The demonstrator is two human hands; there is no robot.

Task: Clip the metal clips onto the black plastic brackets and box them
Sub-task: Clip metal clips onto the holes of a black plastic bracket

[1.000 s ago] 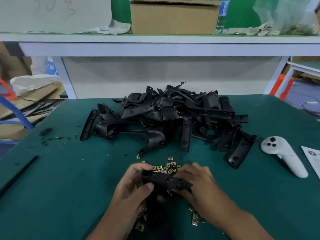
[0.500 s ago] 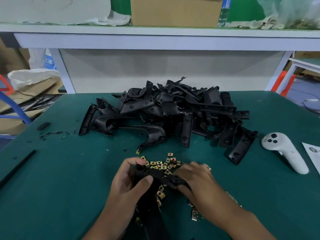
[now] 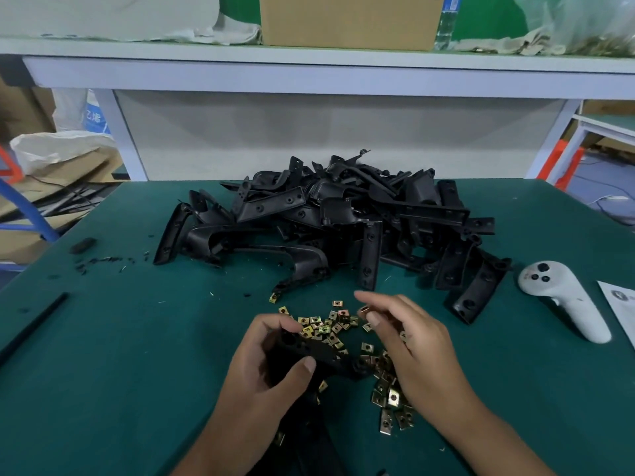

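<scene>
My left hand [image 3: 264, 365] grips a black plastic bracket [image 3: 316, 355] just above the green table, thumb on its near face. My right hand [image 3: 412, 348] hovers to the right of it and pinches one small metal clip [image 3: 364, 309] between thumb and forefinger. Several brass-coloured metal clips [image 3: 330, 326] lie scattered on the mat between and under my hands, more of them near my right wrist [image 3: 391, 400]. A big pile of black brackets [image 3: 343, 218] sits beyond the clips in the middle of the table.
A white handheld controller [image 3: 563, 297] lies at the right, with a paper sheet [image 3: 618, 304] beside it. A black strip [image 3: 31, 324] and small black scraps [image 3: 99, 259] lie at the left. A cardboard box [image 3: 347, 18] stands on the shelf above.
My right hand has let go of the bracket, moved up and right, and now pinches a clip. The left hand keeps hold of the bracket.
</scene>
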